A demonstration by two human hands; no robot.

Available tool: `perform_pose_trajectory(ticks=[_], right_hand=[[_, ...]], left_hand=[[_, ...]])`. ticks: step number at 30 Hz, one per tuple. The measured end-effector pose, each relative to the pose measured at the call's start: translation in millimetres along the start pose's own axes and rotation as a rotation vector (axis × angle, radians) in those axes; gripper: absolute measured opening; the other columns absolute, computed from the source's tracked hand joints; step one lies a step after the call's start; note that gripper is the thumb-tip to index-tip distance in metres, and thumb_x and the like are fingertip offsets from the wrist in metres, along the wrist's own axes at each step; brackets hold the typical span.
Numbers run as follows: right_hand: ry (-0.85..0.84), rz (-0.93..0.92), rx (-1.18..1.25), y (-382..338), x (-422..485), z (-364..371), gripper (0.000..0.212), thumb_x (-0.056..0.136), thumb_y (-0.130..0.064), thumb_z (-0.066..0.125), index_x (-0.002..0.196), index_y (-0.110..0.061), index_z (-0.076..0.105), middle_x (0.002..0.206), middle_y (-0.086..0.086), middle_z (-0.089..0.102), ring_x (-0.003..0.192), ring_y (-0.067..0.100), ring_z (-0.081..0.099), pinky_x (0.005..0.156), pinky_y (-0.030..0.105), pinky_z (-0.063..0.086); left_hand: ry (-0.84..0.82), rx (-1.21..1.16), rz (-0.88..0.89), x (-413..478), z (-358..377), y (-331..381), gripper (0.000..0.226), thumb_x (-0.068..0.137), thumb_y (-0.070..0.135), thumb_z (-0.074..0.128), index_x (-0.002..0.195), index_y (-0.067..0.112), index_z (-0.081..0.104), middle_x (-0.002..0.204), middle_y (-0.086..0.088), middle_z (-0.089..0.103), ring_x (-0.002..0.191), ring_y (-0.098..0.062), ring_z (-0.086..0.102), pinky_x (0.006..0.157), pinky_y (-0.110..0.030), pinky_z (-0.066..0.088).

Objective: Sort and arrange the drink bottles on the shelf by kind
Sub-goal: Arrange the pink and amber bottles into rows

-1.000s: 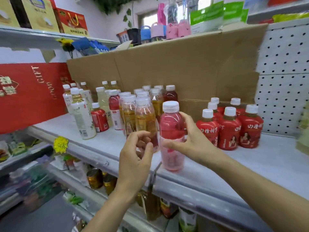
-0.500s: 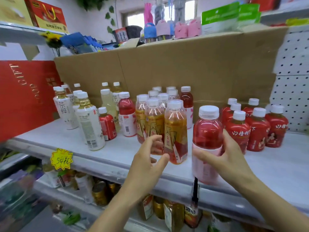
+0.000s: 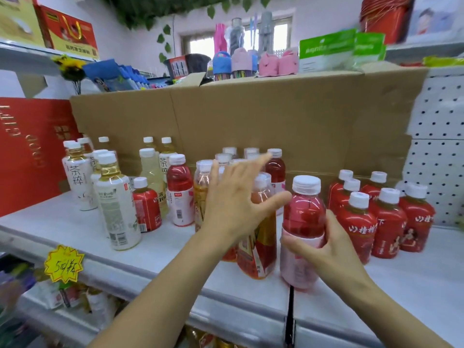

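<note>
white shelf (image 3: 75,237) backed with cardboard (image 3: 276,121), bottles crowding it. the right grip (image 3: 326,249) wraps the pink bottle (image 3: 305,214) low down, lower centre of the frame, its base near the shelf's front edge, just beside the amber bottles (image 3: 258,242). a moment ago the left grip (image 3: 236,199) was curled in front of those amber ones; now it is spread wide and empty, reaching over their caps toward a matching bottle (image 3: 275,167) at the back. looks like the pink kind is being gathered, left of the red bottles (image 3: 389,222).
</note>
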State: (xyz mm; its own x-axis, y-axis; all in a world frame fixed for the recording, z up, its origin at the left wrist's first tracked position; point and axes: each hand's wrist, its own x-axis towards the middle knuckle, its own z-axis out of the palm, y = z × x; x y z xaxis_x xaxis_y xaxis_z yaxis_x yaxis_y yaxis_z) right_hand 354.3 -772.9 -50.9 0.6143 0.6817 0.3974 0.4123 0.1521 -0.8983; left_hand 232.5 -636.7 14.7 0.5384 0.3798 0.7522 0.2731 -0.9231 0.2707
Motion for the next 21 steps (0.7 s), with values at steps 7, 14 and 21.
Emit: perform_pose_trajectory(ticks=[7, 14, 21], right_hand=[[-0.065, 0.041, -0.095, 11.9, 32.8, 0.8, 0.056, 0.076, -0.025, 0.084, 0.118, -0.029, 0.047, 0.103, -0.009, 0.065, 0.086, -0.013, 0.062, 0.062, 0.01, 0.049], [-0.063, 0.04, -0.108, 17.1, 55.3, 14.7, 0.06, 0.079, -0.028, 0.08, 0.124, -0.025, 0.041, 0.102, -0.018, 0.058, 0.085, -0.012, 0.056, 0.058, 0.007, 0.045], [0.035, 0.078, -0.176, 31.1, 84.3, 31.5, 0.061, 0.085, -0.029, 0.076, 0.12, -0.024, 0.026, 0.112, -0.006, 0.051, 0.099, 0.006, 0.054, 0.075, 0.018, 0.044]], left_hand=[[0.047, 0.04, 0.024, 7.9, 12.5, -18.7, 0.036, 0.076, 0.057, 0.054, 0.106, 0.038, 0.058, 0.109, 0.017, 0.061, 0.099, -0.006, 0.057, 0.121, -0.048, 0.009], [0.002, -0.034, 0.085, 10.4, 6.0, -31.0, 0.034, 0.075, 0.052, 0.057, 0.105, 0.035, 0.058, 0.102, 0.012, 0.057, 0.101, -0.002, 0.05, 0.119, -0.027, 0.004], [-0.058, -0.081, 0.158, 12.3, -5.1, -55.0, 0.036, 0.074, 0.048, 0.059, 0.108, 0.035, 0.055, 0.107, 0.014, 0.06, 0.111, -0.003, 0.053, 0.122, -0.038, 0.009]])
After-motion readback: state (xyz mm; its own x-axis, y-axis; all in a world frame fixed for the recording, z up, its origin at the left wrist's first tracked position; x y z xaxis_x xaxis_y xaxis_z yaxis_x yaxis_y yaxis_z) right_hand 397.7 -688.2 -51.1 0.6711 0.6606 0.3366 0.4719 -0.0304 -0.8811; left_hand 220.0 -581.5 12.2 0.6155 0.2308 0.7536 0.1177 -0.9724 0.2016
